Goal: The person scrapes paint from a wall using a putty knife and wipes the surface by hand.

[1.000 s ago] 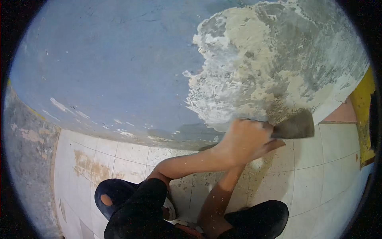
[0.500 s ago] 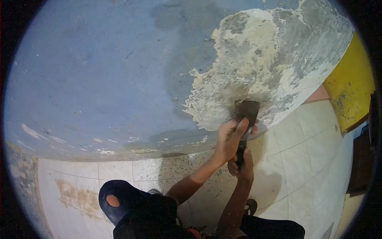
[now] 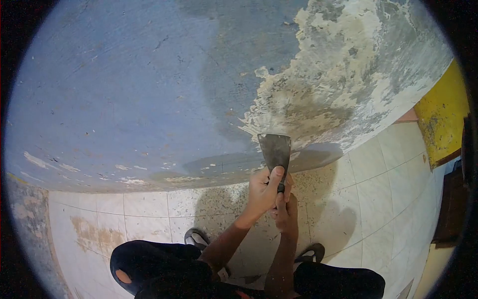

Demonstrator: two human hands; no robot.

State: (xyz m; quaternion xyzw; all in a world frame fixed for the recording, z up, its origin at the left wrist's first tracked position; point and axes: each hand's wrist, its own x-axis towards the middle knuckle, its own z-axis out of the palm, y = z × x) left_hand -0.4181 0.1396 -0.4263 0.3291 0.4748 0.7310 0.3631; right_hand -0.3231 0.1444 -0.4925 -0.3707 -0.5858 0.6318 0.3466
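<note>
A wide-bladed paint scraper (image 3: 275,151) points up and away from me, its flat edge at the lower part of the wall (image 3: 134,94). My left hand (image 3: 264,192) is closed around the neck of the scraper, the thumb lying on the base of the blade. Just below it, my right hand (image 3: 286,215) wraps the handle, most of which the fingers hide. Beyond the blade is a rough patch of bare plaster (image 3: 318,84), with ragged blue paint along its left side.
Paint flakes litter the tiled floor (image 3: 144,207) along the wall's foot. My dark-trousered knees (image 3: 149,259) and sandalled feet (image 3: 196,236) are close below the hands. A yellow wall section (image 3: 443,114) stands at right, a stained wall (image 3: 30,214) at left.
Both hands and the scraper have come down, left and back toward me, off the bare patch. More of the blade shows now. My view has shifted slightly.
</note>
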